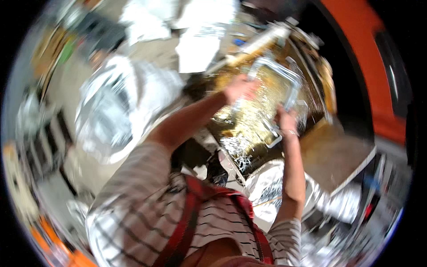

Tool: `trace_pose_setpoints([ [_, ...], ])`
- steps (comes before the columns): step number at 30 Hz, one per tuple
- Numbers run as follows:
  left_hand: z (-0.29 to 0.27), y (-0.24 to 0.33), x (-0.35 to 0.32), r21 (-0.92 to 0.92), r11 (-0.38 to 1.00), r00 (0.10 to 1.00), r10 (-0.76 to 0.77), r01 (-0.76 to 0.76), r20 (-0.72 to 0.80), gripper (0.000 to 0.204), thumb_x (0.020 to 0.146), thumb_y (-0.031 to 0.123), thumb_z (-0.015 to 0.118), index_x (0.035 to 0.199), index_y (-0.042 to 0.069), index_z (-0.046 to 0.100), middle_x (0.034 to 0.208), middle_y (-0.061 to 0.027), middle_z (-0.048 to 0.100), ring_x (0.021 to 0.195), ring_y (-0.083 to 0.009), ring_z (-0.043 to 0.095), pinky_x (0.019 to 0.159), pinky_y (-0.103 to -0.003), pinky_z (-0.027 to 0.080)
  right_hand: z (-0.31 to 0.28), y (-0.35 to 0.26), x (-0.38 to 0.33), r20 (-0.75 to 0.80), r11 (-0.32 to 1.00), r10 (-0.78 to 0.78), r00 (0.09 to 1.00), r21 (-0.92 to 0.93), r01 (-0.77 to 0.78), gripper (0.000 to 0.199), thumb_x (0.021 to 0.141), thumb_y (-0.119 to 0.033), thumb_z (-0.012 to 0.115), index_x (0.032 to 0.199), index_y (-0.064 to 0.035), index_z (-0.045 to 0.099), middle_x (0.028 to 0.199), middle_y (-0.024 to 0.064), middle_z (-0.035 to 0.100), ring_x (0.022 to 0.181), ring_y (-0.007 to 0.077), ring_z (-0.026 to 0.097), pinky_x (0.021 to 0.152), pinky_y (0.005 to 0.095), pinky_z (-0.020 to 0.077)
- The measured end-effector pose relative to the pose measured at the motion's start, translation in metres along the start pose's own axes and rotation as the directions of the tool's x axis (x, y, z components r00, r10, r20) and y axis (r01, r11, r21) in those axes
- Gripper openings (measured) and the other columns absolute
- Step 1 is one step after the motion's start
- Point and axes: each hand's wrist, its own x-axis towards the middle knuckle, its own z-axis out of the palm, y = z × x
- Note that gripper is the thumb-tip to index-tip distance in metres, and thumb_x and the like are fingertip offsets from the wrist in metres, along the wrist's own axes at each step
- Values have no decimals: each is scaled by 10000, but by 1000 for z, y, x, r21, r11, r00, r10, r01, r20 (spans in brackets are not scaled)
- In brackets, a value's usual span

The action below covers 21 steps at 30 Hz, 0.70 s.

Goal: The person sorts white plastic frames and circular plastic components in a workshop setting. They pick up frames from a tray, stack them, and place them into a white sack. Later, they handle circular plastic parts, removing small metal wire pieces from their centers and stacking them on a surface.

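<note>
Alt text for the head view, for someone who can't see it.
Left hand and right hand are at a pale rectangular frame over a bin of shiny bits; a white sack stands left. Blur hides the exact grip.

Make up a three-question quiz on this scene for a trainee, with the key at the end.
1. Multiple choice: which thing is at the person's right hand?
a) a hammer
b) a pale, roughly rectangular frame
c) a drinking cup

2. True or false: the open white sack is on the person's left of the frame.

3. Fill in the blank: the pattern on the person's shirt is ____.

Key: 1 is b; 2 is true; 3 is striped.
</note>
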Motion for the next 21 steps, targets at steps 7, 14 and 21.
trace_pose_setpoints([
  [7, -18, 69, -225, 199, 966, 812, 248, -165, -529, 396, 904, 163, 559, 1260, 67, 414, 812, -44, 538, 570, -85, 477, 483, -237, 466, 87, -162, -156, 349, 967, -237, 907, 173, 186, 175, 881, -177, 608, 923, -52, 492, 559, -7, 445, 412, 86, 425, 367, 236, 352],
  [14, -156, 52, -421, 740, 659, 478, 610, 137, -632, 331, 832, 106, 465, 1145, 0, 490, 906, -233, 602, 824, -379, 595, 755, -426, 479, 245, -199, -201, 567, 916, -364, 739, 74, 395, 505, 934, -448, 470, 1165, -2, 526, 951, 58, 568, 855, 165, 564, 799, 329, 478],
  [21, -281, 15, -476, 159, 895, 389, -18, 417, -921, 325, 798, 97, 498, 1086, -32, 574, 1017, -248, 624, 944, -367, 613, 755, -407, 488, 397, -184, -217, 562, 529, -124, 818, -659, 534, 567, 774, -324, 634, 1011, 182, 539, 1004, 329, 593, 1045, 387, 572, 904, 385, 454],
])
